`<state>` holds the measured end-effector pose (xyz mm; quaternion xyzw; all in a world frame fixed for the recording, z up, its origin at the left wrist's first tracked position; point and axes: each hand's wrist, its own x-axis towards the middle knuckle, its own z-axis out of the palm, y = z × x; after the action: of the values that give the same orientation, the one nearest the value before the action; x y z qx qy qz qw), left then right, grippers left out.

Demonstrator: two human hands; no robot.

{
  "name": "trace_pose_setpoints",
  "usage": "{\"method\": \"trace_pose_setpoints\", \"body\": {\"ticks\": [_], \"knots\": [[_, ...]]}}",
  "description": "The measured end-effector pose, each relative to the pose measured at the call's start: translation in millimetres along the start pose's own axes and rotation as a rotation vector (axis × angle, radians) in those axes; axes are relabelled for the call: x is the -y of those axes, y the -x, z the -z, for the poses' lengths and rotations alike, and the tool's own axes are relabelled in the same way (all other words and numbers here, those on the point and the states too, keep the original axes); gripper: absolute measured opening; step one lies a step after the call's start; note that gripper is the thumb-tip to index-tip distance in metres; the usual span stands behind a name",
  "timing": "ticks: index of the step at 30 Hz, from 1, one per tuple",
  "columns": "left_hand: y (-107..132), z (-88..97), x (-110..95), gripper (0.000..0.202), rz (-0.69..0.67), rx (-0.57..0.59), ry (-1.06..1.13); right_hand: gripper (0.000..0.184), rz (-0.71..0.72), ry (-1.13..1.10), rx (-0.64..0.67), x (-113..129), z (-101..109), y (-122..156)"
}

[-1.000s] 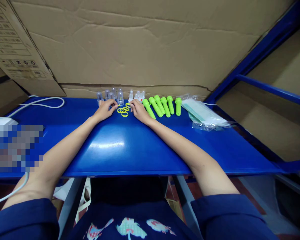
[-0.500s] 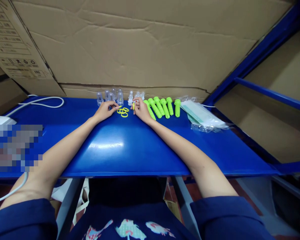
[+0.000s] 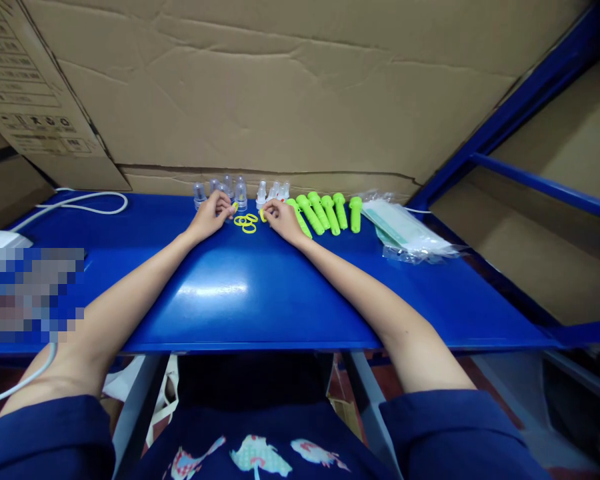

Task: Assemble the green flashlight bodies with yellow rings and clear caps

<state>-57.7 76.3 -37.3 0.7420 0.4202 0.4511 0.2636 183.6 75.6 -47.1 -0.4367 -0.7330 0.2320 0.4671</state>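
Note:
My left hand (image 3: 213,215) pinches a yellow ring (image 3: 235,207) between thumb and fingers. Another yellow ring (image 3: 263,215) is gripped by my right hand (image 3: 281,219), its fingers closed. Between the hands several yellow rings (image 3: 249,228) lie on the blue table, overlapping. Behind my left hand stand several clear plastic domes (image 3: 241,193), some partly covered by it. Beyond my right hand is a group of small clear and white pieces (image 3: 261,195). Just right of that hand, bright green flashlight-shaped bodies (image 3: 331,215) lie in a row.
A clear plastic bag with pale green and white contents (image 3: 405,228) lies at the right of the blue table (image 3: 280,300). White cable (image 3: 95,205) loops on the left, near a white device (image 3: 5,241). Cardboard (image 3: 280,100) walls the back; a blue frame (image 3: 510,110) rises at right.
My left hand has lifted slightly, raising a yellow ring off the loose rings. The right hand has turned a little, its ring now at the fingertips.

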Motion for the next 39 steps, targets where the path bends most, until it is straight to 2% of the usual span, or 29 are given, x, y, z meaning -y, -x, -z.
{"method": "trace_pose_setpoints", "body": {"ticks": [2,4,6,8,10,14,18,23,26,30,34,36,39], "knots": [[-2,-0.7,2,0.025,0.066,-0.023,0.094,0.010,0.008,0.033,-0.007,-1,0,-1],[-2,0.2,1,0.029,0.132,-0.004,0.098,0.011,0.003,0.060,-0.004,-1,0,-1],[-1,2.1,-1,0.025,0.148,0.037,-0.035,0.012,-0.008,0.084,-0.003,-2,-1,-1],[2,4.0,-6,0.018,0.097,0.056,-0.275,0.014,-0.017,0.097,-0.004,-3,-1,-2],[5,4.9,-12,0.021,0.040,0.049,-0.483,0.014,-0.025,0.104,-0.002,-3,-2,-1],[9,4.5,-19,0.027,0.029,0.055,-0.622,0.013,-0.041,0.112,-0.003,-3,-2,-1],[11,5.7,-21,0.028,-0.026,0.070,-0.641,0.010,-0.054,0.113,-0.007,-5,-2,-2],[11,8.6,-22,0.020,-0.125,0.178,-0.687,0.022,-0.075,0.064,-0.028,-9,-3,-3],[11,9.4,-20,0.019,-0.130,0.215,-0.689,0.022,-0.058,0.056,-0.058,-10,-3,-3],[10,9.5,-18,0.024,-0.113,0.184,-0.595,0.024,-0.059,0.073,-0.083,-9,-1,-4],[9,8.0,-21,0.024,-0.068,0.134,-0.505,0.014,-0.065,0.031,-0.052,-6,2,-4],[10,6.7,-23,0.025,-0.060,0.149,-0.491,0.007,-0.051,0.032,-0.030,-4,2,-3],[10,5.2,-25,0.029,-0.058,0.193,-0.514,0.011,0.001,0.072,-0.005,-4,1,-2]]}}
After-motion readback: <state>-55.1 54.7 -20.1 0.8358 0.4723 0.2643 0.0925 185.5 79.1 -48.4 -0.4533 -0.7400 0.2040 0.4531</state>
